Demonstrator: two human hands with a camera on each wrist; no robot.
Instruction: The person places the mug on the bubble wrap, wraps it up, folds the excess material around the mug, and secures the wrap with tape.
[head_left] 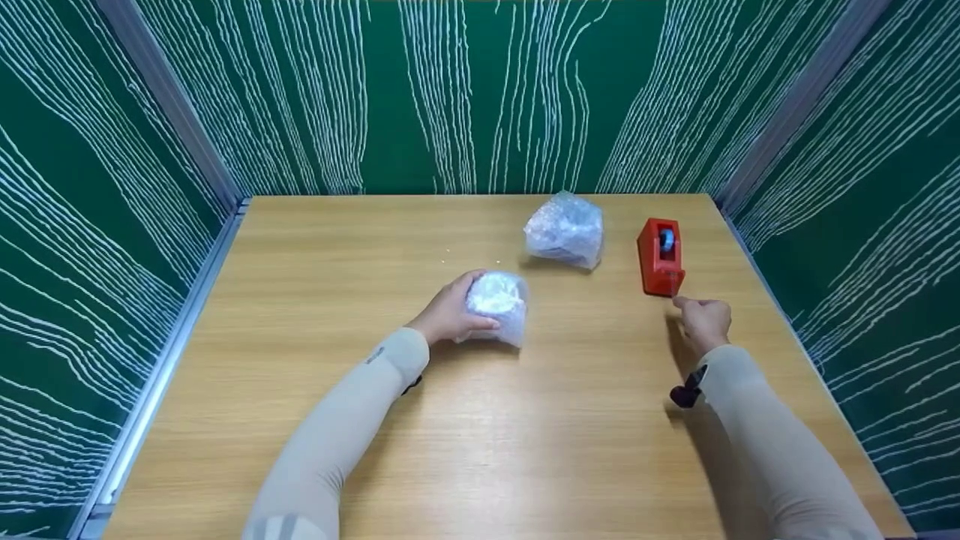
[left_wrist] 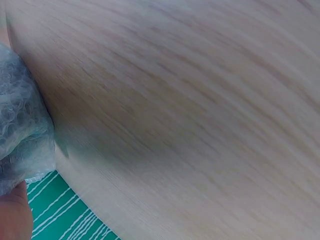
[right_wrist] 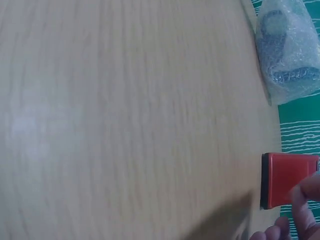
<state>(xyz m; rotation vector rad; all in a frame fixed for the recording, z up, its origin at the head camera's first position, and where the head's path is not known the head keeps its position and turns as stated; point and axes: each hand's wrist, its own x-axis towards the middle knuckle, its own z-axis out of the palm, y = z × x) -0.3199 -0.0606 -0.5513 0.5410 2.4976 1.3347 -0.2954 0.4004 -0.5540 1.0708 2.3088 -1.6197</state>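
Note:
My left hand [head_left: 450, 309] grips a bubble-wrapped bundle [head_left: 506, 307] near the middle of the table, thumb at its front and fingers at its far side. Part of that bubble-wrapped bundle [left_wrist: 22, 120] shows at the edge of the left wrist view, with a fingertip under it. At the right stands a red tape dispenser [head_left: 661, 259] holding a small roll. Just in front of its cutting end, my right hand [head_left: 705, 322] pinches the end of the clear tape [head_left: 673, 288] between thumb and forefinger. In the right wrist view, the fingers [right_wrist: 302, 212] overlap the red dispenser [right_wrist: 285, 170].
A second bubble-wrapped bundle [head_left: 566, 229] sits at the back of the wooden table [head_left: 337, 247], left of the dispenser; a dark shape shows through its wrap in the right wrist view. Green walls [head_left: 510, 90] with white lines enclose the back and both sides.

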